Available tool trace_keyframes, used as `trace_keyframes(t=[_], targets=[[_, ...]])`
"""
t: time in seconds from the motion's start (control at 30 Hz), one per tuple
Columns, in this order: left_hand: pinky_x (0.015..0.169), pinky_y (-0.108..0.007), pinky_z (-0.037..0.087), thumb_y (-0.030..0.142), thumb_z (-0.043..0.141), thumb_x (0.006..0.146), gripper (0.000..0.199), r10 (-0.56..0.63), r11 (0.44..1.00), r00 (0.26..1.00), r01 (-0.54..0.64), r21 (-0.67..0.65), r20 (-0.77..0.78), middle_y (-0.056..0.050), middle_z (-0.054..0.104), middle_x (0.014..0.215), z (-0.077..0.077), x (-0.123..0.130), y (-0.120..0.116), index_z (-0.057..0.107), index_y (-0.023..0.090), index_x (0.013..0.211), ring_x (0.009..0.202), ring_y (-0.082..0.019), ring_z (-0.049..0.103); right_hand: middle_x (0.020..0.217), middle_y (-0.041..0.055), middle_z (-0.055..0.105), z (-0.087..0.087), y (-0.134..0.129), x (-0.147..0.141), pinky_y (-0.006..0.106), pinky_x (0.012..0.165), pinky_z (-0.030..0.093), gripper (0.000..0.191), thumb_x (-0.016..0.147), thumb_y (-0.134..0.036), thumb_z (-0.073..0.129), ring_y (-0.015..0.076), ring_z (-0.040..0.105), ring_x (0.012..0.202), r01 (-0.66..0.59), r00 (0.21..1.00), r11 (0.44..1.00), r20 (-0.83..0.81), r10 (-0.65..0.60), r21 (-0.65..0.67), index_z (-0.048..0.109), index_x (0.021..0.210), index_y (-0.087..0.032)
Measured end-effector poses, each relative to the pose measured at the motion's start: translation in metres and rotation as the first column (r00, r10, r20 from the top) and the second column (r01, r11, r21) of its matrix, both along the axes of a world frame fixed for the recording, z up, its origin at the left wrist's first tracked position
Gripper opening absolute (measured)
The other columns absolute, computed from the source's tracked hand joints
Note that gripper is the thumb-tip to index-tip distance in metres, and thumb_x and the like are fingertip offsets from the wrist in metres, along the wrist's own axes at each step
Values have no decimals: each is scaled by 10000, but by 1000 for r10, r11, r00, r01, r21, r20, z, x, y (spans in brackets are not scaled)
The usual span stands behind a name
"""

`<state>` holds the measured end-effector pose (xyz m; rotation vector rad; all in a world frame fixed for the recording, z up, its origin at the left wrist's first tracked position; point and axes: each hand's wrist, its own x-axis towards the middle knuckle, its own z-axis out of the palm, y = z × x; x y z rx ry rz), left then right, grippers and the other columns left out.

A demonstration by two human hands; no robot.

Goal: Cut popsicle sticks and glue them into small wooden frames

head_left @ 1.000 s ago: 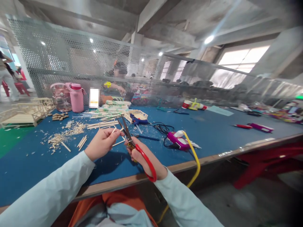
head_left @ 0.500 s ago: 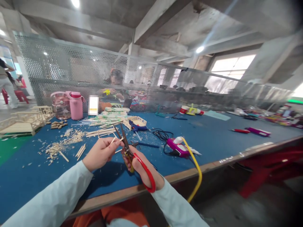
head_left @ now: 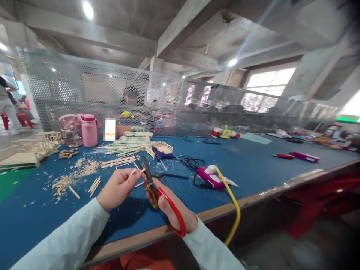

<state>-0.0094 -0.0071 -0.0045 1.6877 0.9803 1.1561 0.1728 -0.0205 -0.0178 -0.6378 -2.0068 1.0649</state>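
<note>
Pinched between the thumb and fingers of my left hand (head_left: 119, 187) are thin wooden sticks (head_left: 132, 172); I cannot tell exactly how many. My right hand (head_left: 165, 202) grips a pair of scissors (head_left: 149, 174) with red and yellow handles. Its dark blades point up and away, slightly parted, beside the tip of a held stick. Whether the blades touch the stick is hard to see. On the blue table just left of my left hand lie a few short cut sticks (head_left: 95, 186) and a pile of wood chips (head_left: 66, 183).
Behind my hands lie a blue glue gun (head_left: 163, 153), bundled sticks (head_left: 132, 140) and pliers (head_left: 168, 175). A purple power strip (head_left: 212, 178) with a yellow cable (head_left: 236, 210) sits right. Pink bottle (head_left: 89, 131), peanuts (head_left: 67, 153) and stick models (head_left: 25, 150) stand left. A perforated screen (head_left: 98, 90) rises behind.
The view has shifted slightly. Both hands stay close together, with the left still pinching the sticks and the right still holding the scissors; the blades look about as parted as before.
</note>
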Motion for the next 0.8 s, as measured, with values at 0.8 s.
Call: trace_keyframes(t=[0.8], targets=[[390,-203,210,537,468,767,469,-3,1000,999,4,19,-39,64,316,434,4,3,-5,634,104,839,392,-71,273,575,-37,362,-7,0,-17,218,480,276,294,868,-414,406,81,305,525,259,965,965,21,-260,25,462,728,-162]])
